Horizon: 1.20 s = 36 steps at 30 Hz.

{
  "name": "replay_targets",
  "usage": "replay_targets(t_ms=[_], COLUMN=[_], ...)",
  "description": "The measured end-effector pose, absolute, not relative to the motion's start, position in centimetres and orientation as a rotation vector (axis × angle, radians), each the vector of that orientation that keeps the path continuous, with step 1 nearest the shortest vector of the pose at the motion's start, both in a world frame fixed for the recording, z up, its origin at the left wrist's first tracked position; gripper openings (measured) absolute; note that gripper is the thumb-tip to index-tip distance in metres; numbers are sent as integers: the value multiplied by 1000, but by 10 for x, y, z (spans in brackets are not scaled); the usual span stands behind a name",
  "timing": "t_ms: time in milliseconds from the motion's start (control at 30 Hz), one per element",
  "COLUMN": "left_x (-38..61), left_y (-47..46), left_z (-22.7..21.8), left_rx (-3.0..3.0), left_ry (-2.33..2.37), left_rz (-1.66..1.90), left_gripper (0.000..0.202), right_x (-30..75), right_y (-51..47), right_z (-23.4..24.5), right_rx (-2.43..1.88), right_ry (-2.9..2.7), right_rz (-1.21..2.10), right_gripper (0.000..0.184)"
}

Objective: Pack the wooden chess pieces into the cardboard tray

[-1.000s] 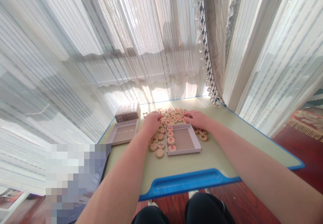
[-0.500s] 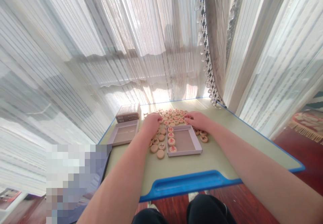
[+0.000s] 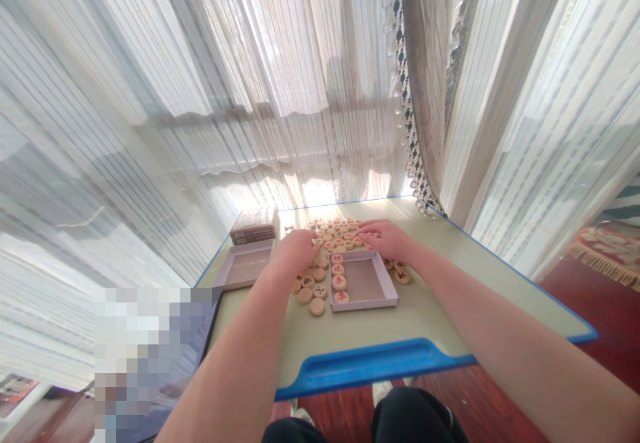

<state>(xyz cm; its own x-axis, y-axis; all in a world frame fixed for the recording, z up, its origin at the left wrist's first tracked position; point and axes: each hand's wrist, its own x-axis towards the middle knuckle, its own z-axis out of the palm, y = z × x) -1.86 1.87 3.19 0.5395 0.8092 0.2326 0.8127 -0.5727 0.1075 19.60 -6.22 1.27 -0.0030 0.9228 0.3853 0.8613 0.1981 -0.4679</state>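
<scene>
Many round wooden Chinese chess pieces [image 3: 339, 235] with red or black characters, some blank side up, are spread on the table. My left hand [image 3: 299, 251] is at the left of the pile, fingers curled in; what they hold, if anything, is hidden. Over the pile's right side my right hand [image 3: 386, 238] reaches in from the right, its fingers stretched out and touching pieces. Between my forearms lies a shallow white box tray [image 3: 389, 302]. A column of red-lettered pieces [image 3: 339, 282] lines its left side.
Left of the pile is another shallow box half [image 3: 235, 286], with stacked brown boxes [image 3: 254, 223] behind it. The pale green table [image 3: 480, 276] has a blue rim and a blue front groove [image 3: 365, 363]. Sheer curtains [image 3: 300, 96] hang at the back. A blurred-out screen [image 3: 165, 363] stands at left.
My right hand has shifted slightly left over the pieces, its fingers further across the pile. My left hand has moved slightly left and nearer. The pieces in the tray stay as they were.
</scene>
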Motion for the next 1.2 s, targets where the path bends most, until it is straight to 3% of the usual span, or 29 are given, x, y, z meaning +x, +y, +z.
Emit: replay_targets(t_ms=[367,633,867,1200], left_x=[-13,-24,-25,-20], left_y=[19,7,9,10], left_z=[35,49,49,42], left_rx=[-2748,-3013,-3072,-2985], left_ry=[-1405,-1556,-1494,-1353], left_rz=[-553,-104,-127,-192], left_gripper=[33,24,30,23], right_x=[166,175,183,185], right_y=[-82,-74,-71,-73], right_z=[16,18,16,19], right_rx=[-1656,-1710,-1758,-1790], right_ry=[-2184,-2178,-2148,-2169], right_rz=[263,73,16,5], right_gripper=[54,45,49,60])
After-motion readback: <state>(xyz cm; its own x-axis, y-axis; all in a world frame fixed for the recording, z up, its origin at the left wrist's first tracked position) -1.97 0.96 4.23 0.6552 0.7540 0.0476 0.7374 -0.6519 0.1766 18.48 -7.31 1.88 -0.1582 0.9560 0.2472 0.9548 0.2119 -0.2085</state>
